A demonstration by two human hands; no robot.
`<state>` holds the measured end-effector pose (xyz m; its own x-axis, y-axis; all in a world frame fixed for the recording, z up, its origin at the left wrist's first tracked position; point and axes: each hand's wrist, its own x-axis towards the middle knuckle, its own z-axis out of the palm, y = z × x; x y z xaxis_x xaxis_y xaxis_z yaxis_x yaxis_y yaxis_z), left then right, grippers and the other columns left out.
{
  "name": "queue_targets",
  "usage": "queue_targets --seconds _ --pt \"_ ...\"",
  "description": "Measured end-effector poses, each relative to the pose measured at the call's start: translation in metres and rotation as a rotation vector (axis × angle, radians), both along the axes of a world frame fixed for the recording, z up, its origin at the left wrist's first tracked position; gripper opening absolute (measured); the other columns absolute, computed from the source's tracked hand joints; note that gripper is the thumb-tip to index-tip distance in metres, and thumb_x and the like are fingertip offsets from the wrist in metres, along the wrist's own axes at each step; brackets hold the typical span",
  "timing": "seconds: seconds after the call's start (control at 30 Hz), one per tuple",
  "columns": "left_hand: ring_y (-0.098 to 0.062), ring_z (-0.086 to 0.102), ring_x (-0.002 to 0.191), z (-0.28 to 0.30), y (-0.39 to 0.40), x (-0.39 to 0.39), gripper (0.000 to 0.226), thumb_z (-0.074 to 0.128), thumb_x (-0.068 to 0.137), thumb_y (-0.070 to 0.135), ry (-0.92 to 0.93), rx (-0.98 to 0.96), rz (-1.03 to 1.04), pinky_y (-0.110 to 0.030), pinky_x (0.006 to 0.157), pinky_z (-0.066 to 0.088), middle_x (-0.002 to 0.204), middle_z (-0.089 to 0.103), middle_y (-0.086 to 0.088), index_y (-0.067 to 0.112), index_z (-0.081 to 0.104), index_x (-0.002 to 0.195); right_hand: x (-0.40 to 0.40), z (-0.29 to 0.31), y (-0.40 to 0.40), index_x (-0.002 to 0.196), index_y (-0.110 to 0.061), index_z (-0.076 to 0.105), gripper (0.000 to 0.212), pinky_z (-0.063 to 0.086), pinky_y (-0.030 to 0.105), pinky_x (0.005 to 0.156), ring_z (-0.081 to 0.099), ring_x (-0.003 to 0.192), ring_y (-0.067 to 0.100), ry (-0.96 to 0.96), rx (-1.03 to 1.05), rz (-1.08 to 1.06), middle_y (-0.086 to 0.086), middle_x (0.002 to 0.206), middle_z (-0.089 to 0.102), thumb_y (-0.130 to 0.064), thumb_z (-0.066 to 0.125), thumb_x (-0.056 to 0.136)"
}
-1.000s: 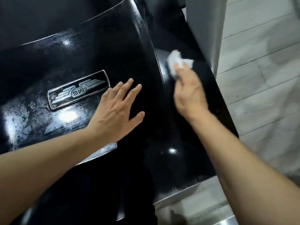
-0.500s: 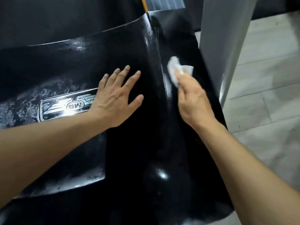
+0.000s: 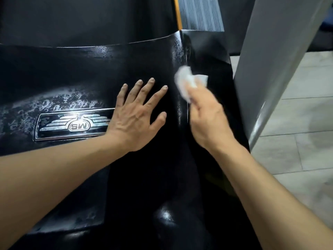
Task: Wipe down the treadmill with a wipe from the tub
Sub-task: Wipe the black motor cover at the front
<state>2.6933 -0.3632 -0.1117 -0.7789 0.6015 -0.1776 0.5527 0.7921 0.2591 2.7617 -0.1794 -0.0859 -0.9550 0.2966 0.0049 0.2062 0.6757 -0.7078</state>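
On the treadmill's glossy black cover (image 3: 86,69), the right hand (image 3: 209,120) pinches a crumpled white wipe (image 3: 187,82) against the right ridge. The left hand (image 3: 137,116) lies flat, fingers spread. Damp streaks around the badge (image 3: 73,124) suggest that area is done; the right flank looks unfinished.

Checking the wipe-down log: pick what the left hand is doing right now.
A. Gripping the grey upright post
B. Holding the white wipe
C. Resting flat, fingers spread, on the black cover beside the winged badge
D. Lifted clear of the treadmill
C: the left hand lies flat with fingers spread on the black cover by the winged badge; the right hand holds the white wipe.
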Motion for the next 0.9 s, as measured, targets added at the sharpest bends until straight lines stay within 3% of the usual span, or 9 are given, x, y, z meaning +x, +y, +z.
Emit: queue_targets --seconds 0.07,0.13,0.27,0.37,0.43,0.5,0.6,0.8,0.9 --pt "-0.023 0.006 0.157 -0.001 0.000 0.001 0.070 0.020 0.094 0.062 0.007 0.003 0.001 -0.052 0.126 0.001 0.171 0.011 0.001 0.042 0.012 0.161 -0.006 -0.008 0.006 0.148 -0.015 0.049 0.057 0.031 0.015 0.113 0.049 0.131 0.013 0.030 0.095 0.153 0.001 0.145 0.053 0.004 0.041 0.096" --pt "-0.022 0.006 0.157 -0.002 -0.001 0.002 0.069 0.022 0.096 0.061 0.007 0.019 0.005 -0.052 0.126 0.002 0.171 0.012 0.001 0.042 0.012 0.161 -0.025 -0.016 0.031 0.153 -0.018 0.042 0.057 0.025 0.014 0.115 0.042 0.140 0.017 -0.070 0.110 -0.045 0.005 0.154 0.046 -0.002 0.038 0.100" --pt "-0.022 0.009 0.157 -0.003 -0.001 0.002 0.068 0.025 0.096 0.061 0.021 0.030 0.005 -0.053 0.126 0.004 0.170 0.014 0.001 0.041 0.015 0.161 -0.089 -0.031 0.067 0.157 -0.019 0.030 0.059 0.017 0.032 0.124 0.023 0.152 0.027 -0.334 0.230 -0.279 0.011 0.166 0.022 -0.005 0.033 0.100" --pt "-0.022 0.010 0.157 -0.003 -0.001 0.002 0.068 0.027 0.096 0.060 0.018 0.035 0.018 -0.052 0.126 0.005 0.170 0.015 0.001 0.041 0.016 0.160 -0.137 -0.029 0.078 0.141 -0.022 0.050 0.057 0.040 0.034 0.103 0.045 0.136 0.033 -0.325 0.196 -0.308 0.011 0.148 0.045 0.001 0.031 0.093" --pt "-0.021 0.010 0.157 -0.003 -0.001 0.002 0.069 0.028 0.095 0.060 0.020 0.027 0.017 -0.052 0.126 0.006 0.170 0.015 0.002 0.041 0.016 0.160 -0.160 -0.025 0.074 0.136 -0.029 0.055 0.052 0.038 0.027 0.087 0.054 0.123 0.031 -0.361 0.161 -0.225 0.010 0.136 0.054 -0.003 0.032 0.097" --pt "-0.021 0.011 0.157 -0.004 -0.002 0.002 0.069 0.028 0.095 0.061 0.025 0.027 0.014 -0.052 0.126 0.007 0.170 0.015 0.003 0.041 0.017 0.160 -0.169 -0.018 0.061 0.138 -0.030 0.058 0.048 0.035 0.021 0.091 0.054 0.124 0.027 -0.313 0.145 -0.042 0.008 0.140 0.056 -0.010 0.037 0.100" --pt "-0.020 0.010 0.157 -0.003 -0.001 0.002 0.069 0.029 0.094 0.061 0.016 0.026 0.022 -0.052 0.126 0.007 0.170 0.014 0.004 0.042 0.016 0.160 -0.148 -0.009 0.048 0.134 -0.016 0.065 0.044 0.031 0.021 0.106 0.050 0.132 0.026 -0.208 0.191 0.248 0.007 0.143 0.057 -0.005 0.040 0.099" --pt "-0.016 0.013 0.156 -0.004 -0.001 -0.001 0.077 0.032 0.090 0.049 -0.028 0.143 0.073 -0.047 0.127 0.006 0.170 0.014 0.001 0.020 0.022 0.161 -0.033 -0.002 0.007 0.139 -0.014 0.060 0.051 0.038 0.039 0.113 0.054 0.125 0.030 -0.109 0.286 0.333 0.010 0.139 0.059 -0.013 0.037 0.094" --pt "-0.018 0.019 0.155 -0.005 -0.003 -0.002 0.073 0.032 0.090 0.041 -0.028 0.194 0.090 -0.045 0.127 0.006 0.168 0.023 -0.005 0.013 0.032 0.157 0.040 0.005 -0.029 0.143 -0.011 0.055 0.046 0.032 0.043 0.118 0.045 0.140 0.025 -0.059 0.221 0.312 0.007 0.147 0.052 -0.006 0.042 0.098"
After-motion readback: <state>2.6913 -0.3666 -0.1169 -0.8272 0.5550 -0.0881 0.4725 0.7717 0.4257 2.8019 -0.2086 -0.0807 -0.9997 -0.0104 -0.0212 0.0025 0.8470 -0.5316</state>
